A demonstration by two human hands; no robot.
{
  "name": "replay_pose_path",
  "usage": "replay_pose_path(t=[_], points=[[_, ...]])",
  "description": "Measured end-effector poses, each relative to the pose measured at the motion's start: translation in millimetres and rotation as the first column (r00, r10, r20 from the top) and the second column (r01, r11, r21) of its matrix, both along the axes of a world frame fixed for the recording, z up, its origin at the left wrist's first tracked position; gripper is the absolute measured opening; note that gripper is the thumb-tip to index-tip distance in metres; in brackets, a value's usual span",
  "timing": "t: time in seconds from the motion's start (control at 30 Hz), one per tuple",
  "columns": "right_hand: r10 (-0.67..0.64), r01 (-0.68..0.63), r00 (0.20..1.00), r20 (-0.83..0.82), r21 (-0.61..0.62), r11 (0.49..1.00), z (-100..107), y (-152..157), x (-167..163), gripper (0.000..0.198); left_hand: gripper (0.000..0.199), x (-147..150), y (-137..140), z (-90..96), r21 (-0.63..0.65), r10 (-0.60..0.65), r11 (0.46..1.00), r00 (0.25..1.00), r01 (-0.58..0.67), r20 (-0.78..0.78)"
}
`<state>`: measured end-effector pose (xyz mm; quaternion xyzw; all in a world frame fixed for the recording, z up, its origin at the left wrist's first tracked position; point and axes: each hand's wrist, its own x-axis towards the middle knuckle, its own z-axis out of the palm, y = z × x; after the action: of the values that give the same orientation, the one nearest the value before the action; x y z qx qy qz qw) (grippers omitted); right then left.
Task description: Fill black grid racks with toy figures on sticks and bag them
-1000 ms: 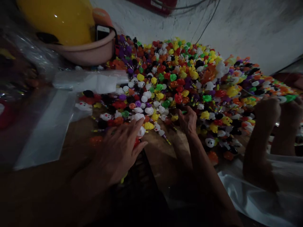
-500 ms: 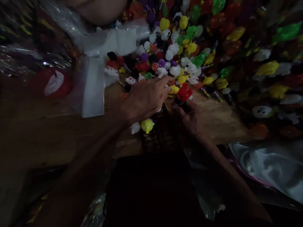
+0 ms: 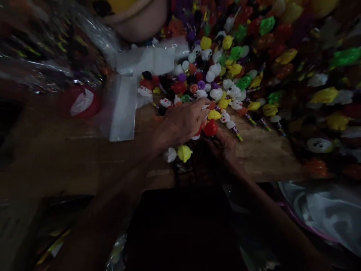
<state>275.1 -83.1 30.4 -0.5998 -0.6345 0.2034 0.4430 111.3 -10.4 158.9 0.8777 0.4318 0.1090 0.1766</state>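
My left hand point(image 3: 186, 119) reaches over the near edge of the pile with its fingers curled. What they hold, if anything, is hidden; a red and white piece point(image 3: 196, 134) shows just beneath them. My right hand point(image 3: 224, 146), lower and to the right, is closed around the base of a red plastic figure point(image 3: 210, 128), close to the left fingers. Below the left hand lie a yellow plastic figure point(image 3: 184, 153) and a small white one point(image 3: 170, 155), side by side at a dark slatted rack point(image 3: 194, 171). A tube of coloured beads point(image 3: 237, 133) lies just beyond the right hand.
Small plastic figures point(image 3: 235, 69) in many colours heap across the back and right of the wooden table point(image 3: 149, 165). Clear plastic bags point(image 3: 122, 113) lie left of the pile, beside a red round container point(image 3: 93, 107). A large bowl point(image 3: 143, 22) stands behind; sheeting point(image 3: 332, 214) is at front right.
The right hand has brought the red figure down and left, closer to the left hand. A white figure with a bead tube now shows right of it. The whole view has shifted slightly.
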Motion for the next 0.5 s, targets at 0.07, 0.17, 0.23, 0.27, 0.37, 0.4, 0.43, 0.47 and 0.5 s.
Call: replay_pose_path(t=[0.07, 0.17, 0.23, 0.27, 0.37, 0.4, 0.43, 0.47, 0.5], points=[[0.01, -0.011, 0.999, 0.031, 0.02, 1.0, 0.7, 1.1, -1.3, 0.021, 0.039, -3.8, 1.5, 1.8, -0.031, -0.009, 0.999, 0.999, 0.011, 0.045], [0.016, -0.019, 0.996, 0.086, 0.027, 0.999, 2.2, 2.5, -1.5, 0.02, 0.043, -9.3, 2.6, 8.7, -0.076, -0.017, 0.997, 0.993, 0.026, 0.115], [0.047, -0.051, 0.992, 0.117, 0.036, 0.998, 2.6, 3.0, -0.2, 0.019, 0.045, -11.6, 2.9, 14.0, -0.08, -0.024, 0.996, 0.987, 0.037, 0.159], [0.067, -0.074, 0.99, 0.127, 0.045, 0.996, 2.5, 3.1, 0.6, 0.019, 0.045, -12.2, 3.2, 15.9, -0.073, -0.032, 0.996, 0.983, 0.046, 0.179], [0.102, -0.115, 0.984, 0.142, 0.085, 0.99, -0.3, 3.5, 2.3, 0.019, 0.042, -11.1, 4.6, 16.3, 0.004, -0.124, 0.992, 0.966, 0.127, 0.225], [0.106, -0.12, 0.984, 0.145, 0.091, 0.989, -2.0, 4.0, 2.3, 0.019, 0.04, -9.9, 5.2, 14.4, 0.044, -0.184, 0.983, 0.957, 0.178, 0.225], [0.111, -0.126, 0.983, 0.144, 0.093, 0.988, -3.9, 4.7, 1.9, 0.018, 0.038, -8.4, 5.7, 11.8, 0.087, -0.247, 0.969, 0.946, 0.233, 0.211], [0.12, -0.134, 0.983, 0.139, 0.097, 0.986, -5.7, 5.5, 1.5, 0.017, 0.036, -6.8, 6.0, 8.8, 0.126, -0.303, 0.951, 0.936, 0.284, 0.18], [0.132, -0.146, 0.983, 0.131, 0.106, 0.984, -7.2, 6.2, 1.2, 0.017, 0.033, -5.2, 6.0, 6.0, 0.155, -0.344, 0.934, 0.93, 0.323, 0.133]])
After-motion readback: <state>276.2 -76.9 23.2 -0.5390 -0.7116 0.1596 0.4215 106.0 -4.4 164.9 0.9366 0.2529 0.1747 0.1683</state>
